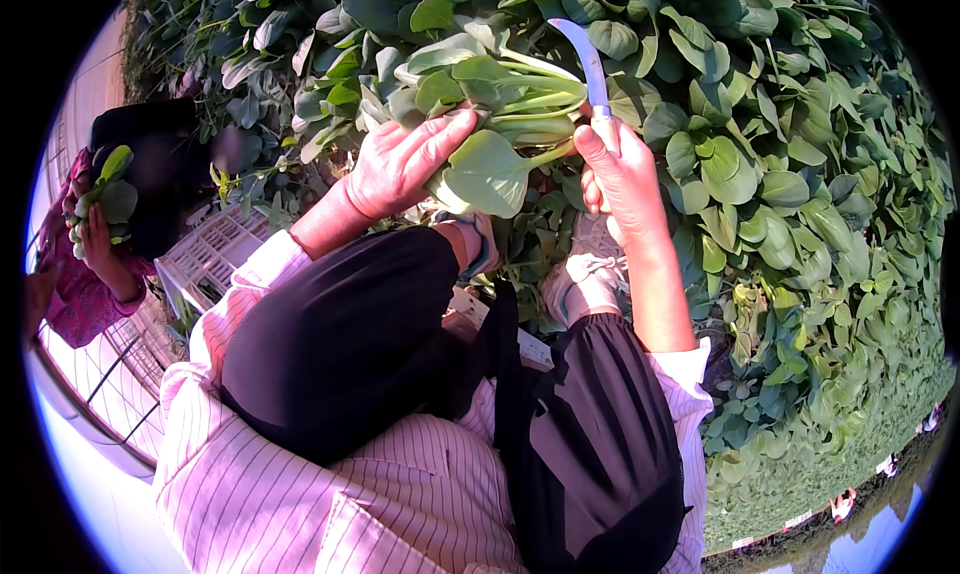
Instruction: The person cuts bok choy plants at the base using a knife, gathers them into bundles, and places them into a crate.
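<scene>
My left hand [409,158] grips a head of bok choy [536,109] by its leafy end. The stalks point right, and one broad outer leaf [487,173] hangs loosely below the rest. In my right hand [622,173] is the light-coloured handle of a small curved harvesting knife [589,60], its blade upward, just right of the cut-looking base of the stalks. My right thumb lies against the stem of the outer leaf. The right fingers behind the stalks are partly hidden.
Dense bok choy plants [780,161] spread ahead and to the right. A white plastic crate [214,251] stands on the left. Beyond it another person [94,266] holds greens [109,195]. My shoes [592,266] are among the plants, below my bent knees.
</scene>
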Demonstrator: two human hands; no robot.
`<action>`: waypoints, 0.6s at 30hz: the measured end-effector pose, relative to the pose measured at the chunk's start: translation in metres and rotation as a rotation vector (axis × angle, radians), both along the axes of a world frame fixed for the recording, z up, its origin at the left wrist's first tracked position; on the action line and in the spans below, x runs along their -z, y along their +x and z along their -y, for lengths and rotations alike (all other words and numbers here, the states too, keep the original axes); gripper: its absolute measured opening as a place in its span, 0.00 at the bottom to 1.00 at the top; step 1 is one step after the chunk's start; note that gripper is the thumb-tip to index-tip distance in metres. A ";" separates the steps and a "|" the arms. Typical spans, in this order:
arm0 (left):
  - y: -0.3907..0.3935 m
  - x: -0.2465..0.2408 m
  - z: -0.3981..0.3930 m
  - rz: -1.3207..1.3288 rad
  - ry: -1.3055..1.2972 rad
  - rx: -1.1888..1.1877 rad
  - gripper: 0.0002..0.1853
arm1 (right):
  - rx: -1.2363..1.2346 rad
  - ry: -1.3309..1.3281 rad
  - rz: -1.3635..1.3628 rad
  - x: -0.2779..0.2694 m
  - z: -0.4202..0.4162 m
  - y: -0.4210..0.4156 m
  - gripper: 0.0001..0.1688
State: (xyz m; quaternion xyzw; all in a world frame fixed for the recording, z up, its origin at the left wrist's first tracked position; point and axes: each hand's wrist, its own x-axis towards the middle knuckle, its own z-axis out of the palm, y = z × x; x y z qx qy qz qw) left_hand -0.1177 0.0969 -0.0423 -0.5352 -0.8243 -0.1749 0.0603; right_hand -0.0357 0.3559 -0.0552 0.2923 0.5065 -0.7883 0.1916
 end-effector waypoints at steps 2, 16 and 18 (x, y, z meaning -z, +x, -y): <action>0.003 -0.009 -0.016 -0.033 0.084 0.023 0.32 | 0.053 -0.054 0.029 -0.011 0.001 0.001 0.32; 0.007 -0.029 -0.035 0.647 0.322 -0.090 0.44 | 0.207 0.097 -0.195 -0.029 -0.035 0.014 0.22; 0.006 -0.039 -0.042 0.685 0.248 -0.078 0.44 | 0.142 0.135 -0.127 -0.035 -0.037 0.010 0.21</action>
